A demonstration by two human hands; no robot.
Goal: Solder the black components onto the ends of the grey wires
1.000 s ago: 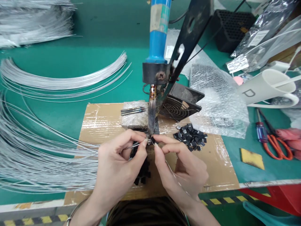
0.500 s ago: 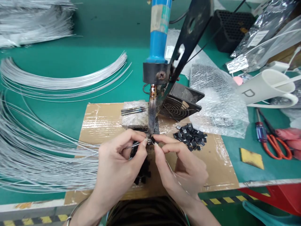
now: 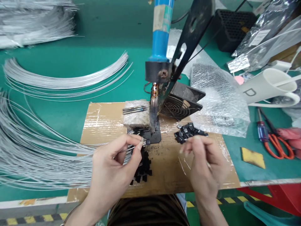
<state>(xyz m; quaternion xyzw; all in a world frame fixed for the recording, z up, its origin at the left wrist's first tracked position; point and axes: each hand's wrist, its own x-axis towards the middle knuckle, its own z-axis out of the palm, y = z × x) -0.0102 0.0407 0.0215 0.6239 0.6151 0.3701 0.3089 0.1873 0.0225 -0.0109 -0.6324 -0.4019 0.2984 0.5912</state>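
My left hand [image 3: 115, 163] pinches a thin grey cable between thumb and forefinger. A small black connector [image 3: 147, 142] sits at the cable's tip, just beyond the fingertips. Above it, a blue-handled soldering iron [image 3: 160, 44] is clamped upright in a black stand, its tip [image 3: 152, 125] pointing down and apart from the connector. My right hand [image 3: 208, 160], smeared by motion, is closed near a pile of small black pieces [image 3: 188, 131]. Thin silvery solder wire [image 3: 182, 165] hangs beside its fingers; its grip on the wire is partly hidden.
Grey cables [image 3: 47, 157] spread at left, with black ends [image 3: 143, 171] on the cardboard [image 3: 166, 172]. A fan [image 3: 178, 105] stands behind the iron. A wrapped block [image 3: 136, 116], mug [image 3: 268, 86], orange-handled scissors [image 3: 277, 147] and yellow sponge [image 3: 253, 157] lie around.
My right hand has moved right, away from the iron's tip to the black pieces, with the solder wire. My left hand has drawn the cable and connector slightly left and down from the tip.
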